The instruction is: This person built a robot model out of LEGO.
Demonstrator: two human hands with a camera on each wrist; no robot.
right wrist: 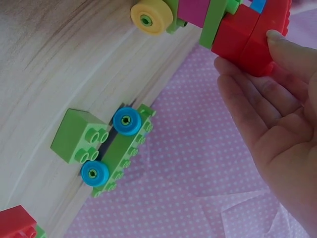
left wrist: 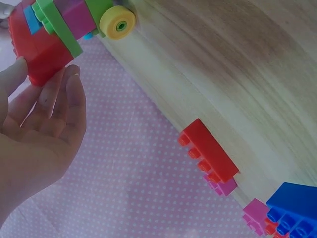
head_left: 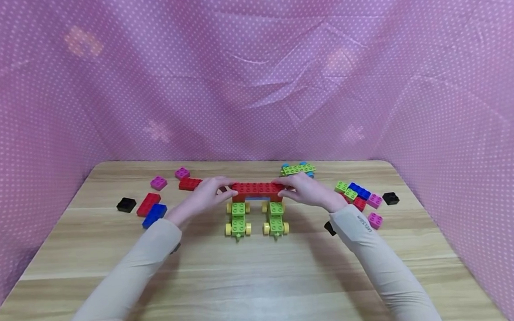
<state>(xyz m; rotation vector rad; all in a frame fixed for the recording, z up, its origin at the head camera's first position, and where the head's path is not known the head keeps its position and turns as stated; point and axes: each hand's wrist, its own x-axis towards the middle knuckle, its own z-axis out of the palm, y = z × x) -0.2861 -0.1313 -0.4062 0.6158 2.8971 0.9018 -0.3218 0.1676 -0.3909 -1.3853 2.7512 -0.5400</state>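
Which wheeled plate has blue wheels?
The loose green wheeled plate at the table's far edge; the two under the red bar have yellow wheels.

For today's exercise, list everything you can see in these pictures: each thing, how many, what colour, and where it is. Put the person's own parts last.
Brick build: one, long red bar across two green wheeled bases with yellow wheels, table centre.
Green plate with blue wheels: one, at the far edge, right of centre; a loose green brick beside it.
Loose bricks, left: two pink, two red, one blue, one black.
Loose bricks, right: green, blue, red, two pink, one black, in a cluster.
Table: one, light wood.
Cloth: pink with white dots, around the table.
Left hand: grips the bar's left end.
Right hand: grips its right end.
Sleeves: two, beige.
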